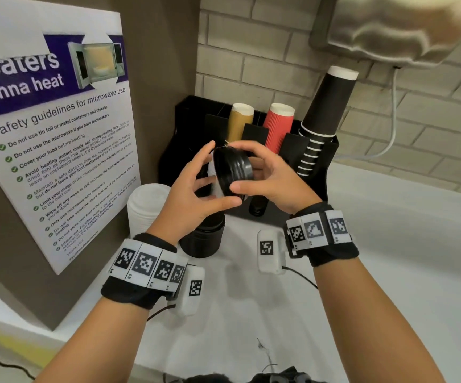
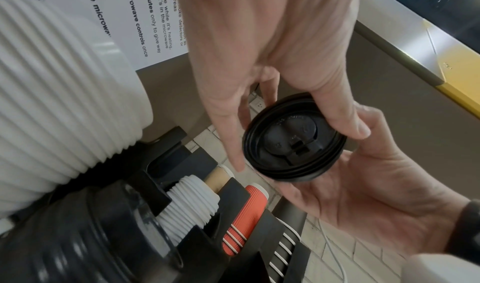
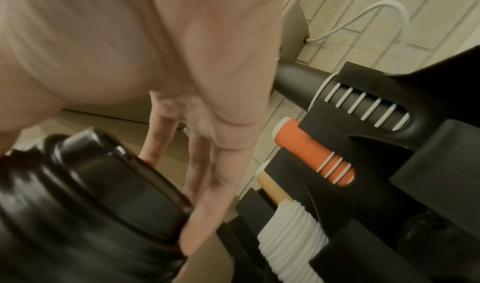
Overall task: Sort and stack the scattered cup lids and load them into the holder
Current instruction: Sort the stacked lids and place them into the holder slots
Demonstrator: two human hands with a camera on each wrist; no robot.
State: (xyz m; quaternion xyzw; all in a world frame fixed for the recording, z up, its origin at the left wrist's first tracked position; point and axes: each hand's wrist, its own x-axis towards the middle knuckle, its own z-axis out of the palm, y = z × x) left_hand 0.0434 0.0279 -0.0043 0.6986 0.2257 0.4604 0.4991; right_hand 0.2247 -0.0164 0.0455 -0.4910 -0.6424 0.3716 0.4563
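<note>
The short stack of round black plastic lids (image 1: 233,172), gripped by left hand (image 1: 196,194) and right hand (image 1: 272,179), should be squared before the black plastic holder (image 1: 318,150).

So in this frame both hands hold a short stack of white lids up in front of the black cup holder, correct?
Not quite: the lids are black, not white, as the head and left wrist views show. The white lids stand in a separate stack on the counter to the left. The rest holds: the left hand and right hand hold the short stack in front of the black cup holder.
</note>
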